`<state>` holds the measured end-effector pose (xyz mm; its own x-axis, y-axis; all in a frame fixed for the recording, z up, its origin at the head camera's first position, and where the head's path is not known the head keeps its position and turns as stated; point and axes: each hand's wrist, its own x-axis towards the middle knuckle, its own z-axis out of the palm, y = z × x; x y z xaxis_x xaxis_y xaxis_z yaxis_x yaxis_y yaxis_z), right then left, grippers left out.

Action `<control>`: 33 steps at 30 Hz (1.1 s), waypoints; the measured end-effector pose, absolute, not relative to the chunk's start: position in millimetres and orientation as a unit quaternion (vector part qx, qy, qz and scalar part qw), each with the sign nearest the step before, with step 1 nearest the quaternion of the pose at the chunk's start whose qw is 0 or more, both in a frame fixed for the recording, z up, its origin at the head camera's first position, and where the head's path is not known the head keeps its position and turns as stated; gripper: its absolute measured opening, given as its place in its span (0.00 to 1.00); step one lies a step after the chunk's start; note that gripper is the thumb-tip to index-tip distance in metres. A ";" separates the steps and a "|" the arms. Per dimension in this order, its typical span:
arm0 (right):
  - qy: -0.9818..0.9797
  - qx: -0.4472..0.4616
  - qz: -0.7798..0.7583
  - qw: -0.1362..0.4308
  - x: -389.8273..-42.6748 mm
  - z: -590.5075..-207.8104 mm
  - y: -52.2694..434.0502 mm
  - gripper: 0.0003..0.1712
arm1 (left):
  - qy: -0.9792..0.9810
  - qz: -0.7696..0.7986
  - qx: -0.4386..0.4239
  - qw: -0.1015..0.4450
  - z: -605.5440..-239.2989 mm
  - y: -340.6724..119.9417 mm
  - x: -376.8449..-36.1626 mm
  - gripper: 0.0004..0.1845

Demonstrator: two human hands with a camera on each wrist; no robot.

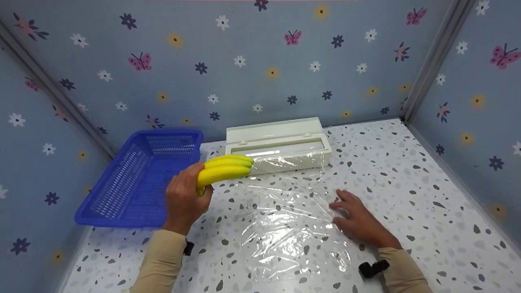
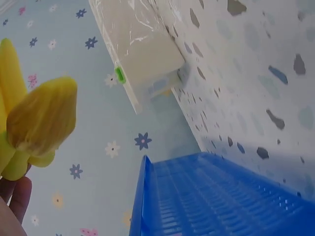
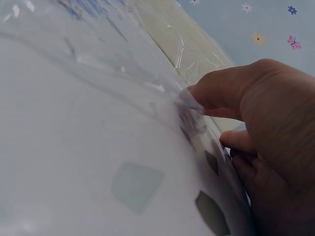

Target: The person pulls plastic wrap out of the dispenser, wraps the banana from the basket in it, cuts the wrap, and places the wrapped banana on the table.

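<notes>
A: Status on the hands?

B: Left hand (image 1: 184,200) is curled round the stem end of the banana bunch (image 1: 223,170), holding it up off the table (image 1: 407,191). Right hand (image 1: 358,217) lies flat with fingers spread, pressing on the right edge of the cling film sheet (image 1: 285,228).

A: Where's the bunch relative to the film?

B: Above the film's far-left corner, just near of the film dispenser box (image 1: 281,147). Long axis runs left-right, tips pointing right toward the box, stem in the left hand's grip. The open middle of the sheet lies nearer and to the right of the bananas.

A: Film still attached to the box?

B: Looks like it. The sheet runs from the box's slot toward the near edge of the table; lid is open. Right wrist view shows the fingertips (image 3: 189,101) on the wrinkled film edge, the film lifting slightly there.

A: Which hand is closer to the sheet centre?

B: Right hand is touching the sheet but only at the edge. Left hand carries the bunch and sits off the left side. Bunch itself is the nearest thing to the centre, apart from it and above.

A: Anything else around?

B: Blue basket (image 1: 138,179) at far left, beside the left hand; I can't see anything in it. Left wrist view shows the banana tips (image 2: 42,118), basket rim and box end only.
</notes>
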<state>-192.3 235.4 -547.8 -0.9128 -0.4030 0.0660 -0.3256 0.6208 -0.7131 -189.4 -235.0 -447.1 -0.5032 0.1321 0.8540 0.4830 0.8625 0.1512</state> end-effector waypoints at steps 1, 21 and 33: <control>0.898 -0.205 -0.386 0.050 -192.6 -548.3 235.4 0.25 | -0.849 -0.191 -0.183 0.457 -448.2 -232.9 -189.3 0.26; 0.894 -0.215 -0.391 0.036 -193.4 -552.6 236.5 0.25 | -0.891 -0.290 -0.164 0.309 -467.7 -188.9 -189.0 0.24; 0.900 -0.210 -0.380 0.048 -192.6 -548.7 235.3 0.24 | -0.903 -0.318 -0.165 0.237 -478.6 -159.2 -189.3 0.20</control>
<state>-192.6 235.3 -548.7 -0.9076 -0.4134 0.0733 -0.3407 0.6231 -0.7041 -189.3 -159.2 -478.6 -0.8330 0.1470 0.5334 0.4487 0.7434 0.4959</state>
